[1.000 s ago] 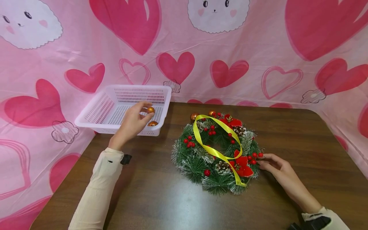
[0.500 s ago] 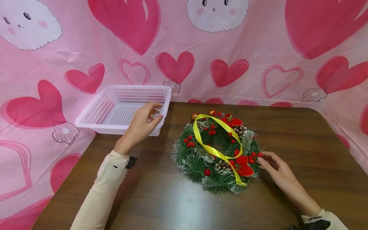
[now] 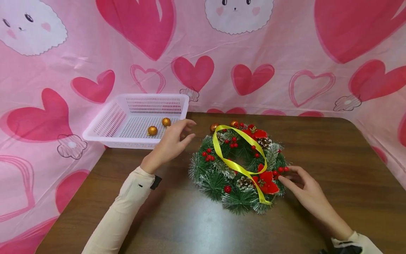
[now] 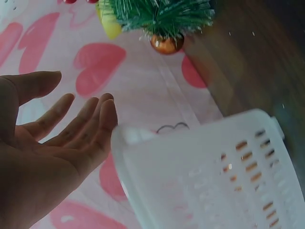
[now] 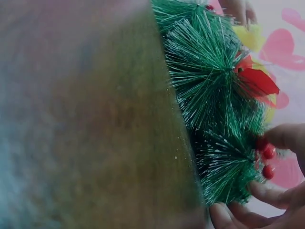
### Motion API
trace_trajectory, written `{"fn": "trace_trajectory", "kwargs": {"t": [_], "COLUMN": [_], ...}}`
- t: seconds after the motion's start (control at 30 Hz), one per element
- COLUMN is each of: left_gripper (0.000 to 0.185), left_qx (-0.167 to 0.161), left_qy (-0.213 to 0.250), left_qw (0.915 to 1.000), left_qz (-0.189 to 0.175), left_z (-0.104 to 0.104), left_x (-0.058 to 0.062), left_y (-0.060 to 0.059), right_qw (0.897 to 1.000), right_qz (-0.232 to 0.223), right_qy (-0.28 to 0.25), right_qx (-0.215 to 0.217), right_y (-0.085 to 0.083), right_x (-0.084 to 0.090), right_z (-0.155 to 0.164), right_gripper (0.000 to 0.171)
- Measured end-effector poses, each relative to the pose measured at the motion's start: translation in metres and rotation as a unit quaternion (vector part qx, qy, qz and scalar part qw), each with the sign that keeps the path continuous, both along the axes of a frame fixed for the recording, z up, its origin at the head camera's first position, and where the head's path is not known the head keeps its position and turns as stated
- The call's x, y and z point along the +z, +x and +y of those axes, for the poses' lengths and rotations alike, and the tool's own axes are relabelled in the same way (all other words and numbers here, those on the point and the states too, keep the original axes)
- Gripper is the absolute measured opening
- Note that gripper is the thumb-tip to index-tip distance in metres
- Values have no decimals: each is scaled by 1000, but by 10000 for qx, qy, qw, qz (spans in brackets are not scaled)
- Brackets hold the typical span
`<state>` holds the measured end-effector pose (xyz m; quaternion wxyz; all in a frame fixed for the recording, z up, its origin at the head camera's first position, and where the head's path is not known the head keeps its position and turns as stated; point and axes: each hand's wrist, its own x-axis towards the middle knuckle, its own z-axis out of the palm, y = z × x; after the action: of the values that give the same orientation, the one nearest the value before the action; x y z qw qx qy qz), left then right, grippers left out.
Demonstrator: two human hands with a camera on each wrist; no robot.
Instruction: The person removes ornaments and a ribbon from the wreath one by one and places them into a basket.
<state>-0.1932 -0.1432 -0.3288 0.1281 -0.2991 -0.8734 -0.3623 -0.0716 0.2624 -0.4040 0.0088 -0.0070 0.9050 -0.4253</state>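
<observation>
So the green artificial pine wreath [image 3: 238, 169] is lying flat on the dark brown wooden table [image 3: 333, 151], roughly in the middle. One yellow satin ribbon [image 3: 236, 163] is looping across it. I'm counting two red fabric poinsettias [image 3: 265, 181], two frosted pine cones [image 3: 264, 143] and a bunch of red berry clusters [image 3: 207, 155], too many small ones to count properly. Two glittery gold ball ornaments [image 3: 214, 127] are sitting on the far edge of the wreath, and another two gold balls [image 3: 152, 130] are lying in the white perforated plastic basket [image 3: 104, 132] at the table's far left corner.

The left hand [image 3: 172, 143] is hovering between the basket and the wreath, fingers loosely spread and holding nothing; the left wrist view is showing the open palm [image 4: 52, 143] right next to the basket's rim [image 4: 190, 143]. The right hand [image 3: 306, 188] is resting at the near right edge of the wreath, fingertips [image 5: 267, 193] pressing lightly around the needles by a berry cluster [image 5: 265, 155].
</observation>
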Motion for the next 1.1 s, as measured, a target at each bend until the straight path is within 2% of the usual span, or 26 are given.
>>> {"fn": "trace_trajectory", "kwargs": {"t": [0.13, 0.3, 0.4, 0.73, 0.93, 1.1], "left_gripper": [33, 34, 34, 36, 39, 35], "left_qx": [-166, -331, -355, -228, -120, -101], "left_qy": [28, 12, -100, -395, -524, -141], "left_qw": [9997, 9990, 9988, 9973, 9944, 9927], "left_qz": [-204, -305, -336, -568, -911, -1191], "left_z": [9, 19, 24, 40, 46, 48], "left_x": [-6, -10, -13, -27, -32, -37], "left_y": [-5, -14, -21, -47, -57, -63], "right_qw": [9997, 9963, 9943, 9973, 9975, 9976], "right_qz": [186, 487, 534, -90, 30, 155], "right_qy": [173, 628, 812, 653, 674, 615], "right_qx": [-24, -325, -437, -309, -221, -289], "right_y": [-1, -5, -9, -12, -14, -15], "right_x": [3, 6, 8, 8, 5, 5], "right_z": [-2, -3, -1, -8, -7, 0], "right_gripper": [48, 36, 36, 58, 46, 35]}}
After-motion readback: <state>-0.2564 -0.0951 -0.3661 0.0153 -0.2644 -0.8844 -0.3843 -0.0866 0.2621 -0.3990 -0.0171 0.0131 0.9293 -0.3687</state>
